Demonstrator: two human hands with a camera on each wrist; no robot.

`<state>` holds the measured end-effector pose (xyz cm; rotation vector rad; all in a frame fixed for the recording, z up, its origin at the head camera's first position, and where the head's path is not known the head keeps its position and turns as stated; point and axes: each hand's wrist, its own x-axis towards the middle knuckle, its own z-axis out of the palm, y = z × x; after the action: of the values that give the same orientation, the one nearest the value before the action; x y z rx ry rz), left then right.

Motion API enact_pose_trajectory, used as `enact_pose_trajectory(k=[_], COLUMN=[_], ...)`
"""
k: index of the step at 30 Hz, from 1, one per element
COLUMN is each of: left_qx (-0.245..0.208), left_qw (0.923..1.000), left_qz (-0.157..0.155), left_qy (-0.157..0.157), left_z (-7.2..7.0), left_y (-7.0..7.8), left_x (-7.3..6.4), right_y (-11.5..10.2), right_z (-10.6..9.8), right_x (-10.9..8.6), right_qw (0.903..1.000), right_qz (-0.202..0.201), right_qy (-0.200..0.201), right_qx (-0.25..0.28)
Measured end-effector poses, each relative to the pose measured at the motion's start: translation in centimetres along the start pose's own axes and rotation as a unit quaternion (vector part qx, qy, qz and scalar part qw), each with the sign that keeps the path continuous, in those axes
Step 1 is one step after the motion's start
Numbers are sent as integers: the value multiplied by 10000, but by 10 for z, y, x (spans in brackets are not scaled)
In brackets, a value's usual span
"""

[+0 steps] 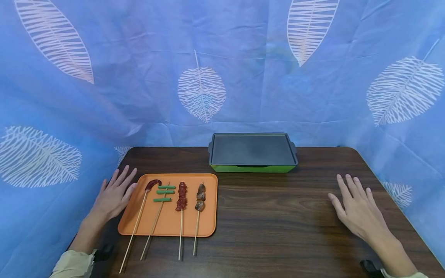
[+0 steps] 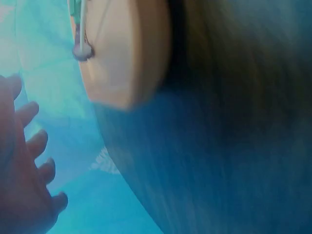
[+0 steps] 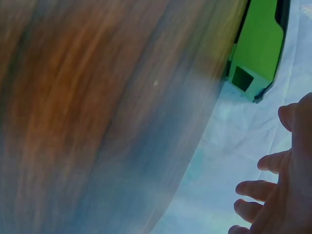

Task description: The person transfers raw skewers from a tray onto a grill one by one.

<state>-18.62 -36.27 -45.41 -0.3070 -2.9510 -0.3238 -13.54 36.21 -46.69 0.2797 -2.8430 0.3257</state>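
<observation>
Beside the left rim of an orange tray [image 1: 208, 193], my left hand [image 1: 112, 197] lies with fingers spread; whether it touches the tray I cannot tell. Several skewers rest on the tray, sticks jutting over its near edge: a dark red curled tentacle skewer [image 1: 149, 185], a skewer of green pieces [image 1: 163, 199], a red meat skewer [image 1: 181, 197] and a brown chunk skewer [image 1: 200, 199]. On the table's right side is my right hand [image 1: 359, 210], fingers straight and apart, holding nothing. In the left wrist view the left hand [image 2: 22, 156] shows bare fingers.
At the back of the dark wooden table [image 1: 271, 216] stands a green grill [image 1: 253, 168] with a flat black plate [image 1: 252, 148]. Blue leaf-patterned cloth [image 1: 243, 88] hangs behind and along both sides.
</observation>
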Motion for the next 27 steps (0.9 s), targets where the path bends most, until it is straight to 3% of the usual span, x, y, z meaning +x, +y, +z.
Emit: enact_pose_trajectory(k=[11, 18, 27], left_qx=[-944, -1435, -1992], left_qw=[9921, 9820, 9698], left_qz=[193, 358, 614], left_qy=[-809, -1171, -1265], left_z=[-5, 0, 0], left_y=[-24, -36, -44], left_x=[-18, -28, -31], right_y=[-7, -22, -46], right_z=[0, 0, -5], right_x=[-3, -5, -9], right_qw=[9998, 9956, 9864], right_qz=[-134, -155, 73], right_qy=[-47, 190, 70], right_qx=[131, 900, 1639])
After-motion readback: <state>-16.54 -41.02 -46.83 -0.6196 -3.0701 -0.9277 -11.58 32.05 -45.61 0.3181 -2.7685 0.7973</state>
